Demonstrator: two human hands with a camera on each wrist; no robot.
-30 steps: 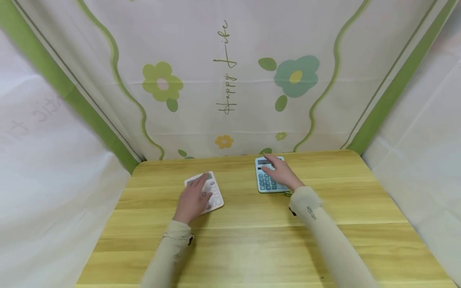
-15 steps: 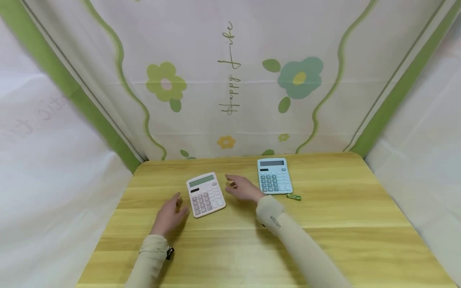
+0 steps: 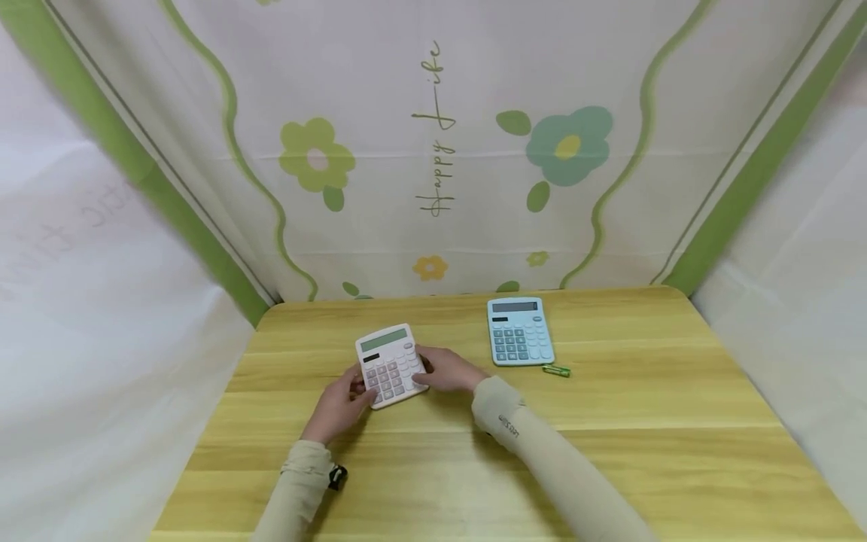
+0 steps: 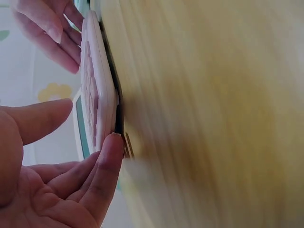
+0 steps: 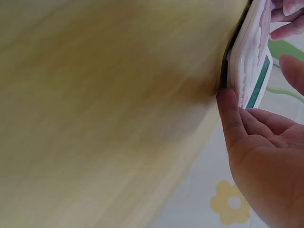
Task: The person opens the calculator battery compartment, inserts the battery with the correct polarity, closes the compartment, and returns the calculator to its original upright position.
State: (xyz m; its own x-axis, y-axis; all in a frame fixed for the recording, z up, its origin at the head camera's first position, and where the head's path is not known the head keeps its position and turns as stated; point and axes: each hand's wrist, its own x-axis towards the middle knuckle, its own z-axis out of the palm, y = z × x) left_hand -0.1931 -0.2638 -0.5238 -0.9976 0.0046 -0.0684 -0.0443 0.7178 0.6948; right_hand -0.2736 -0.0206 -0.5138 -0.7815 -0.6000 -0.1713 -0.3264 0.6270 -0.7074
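Observation:
A pink calculator [image 3: 389,365] lies slightly turned on the table in the head view, a hand on either side. My left hand [image 3: 339,406] holds its lower left edge, fingertips at the side and thumb over the keys. On the opposite edge my right hand [image 3: 447,369] does likewise. In the left wrist view, the left fingers [image 4: 110,149] reach the calculator's lower edge [image 4: 107,85], and the thumb stands just off its face. The right wrist view shows the right fingertips [image 5: 227,97] against the calculator's side [image 5: 240,59], thumb raised. Parts of the fingers are hidden beneath the calculator.
To the right, a blue calculator [image 3: 520,331] lies on the wooden table [image 3: 677,421]. Just below it is a small green cylinder [image 3: 556,370] that looks like a battery. A flowered curtain [image 3: 379,226] hangs behind the table, with white cloth at both sides.
My right hand has come from the blue calculator to the pink one's right edge. My left hand went off the pink calculator to its left, then back to take its left edge.

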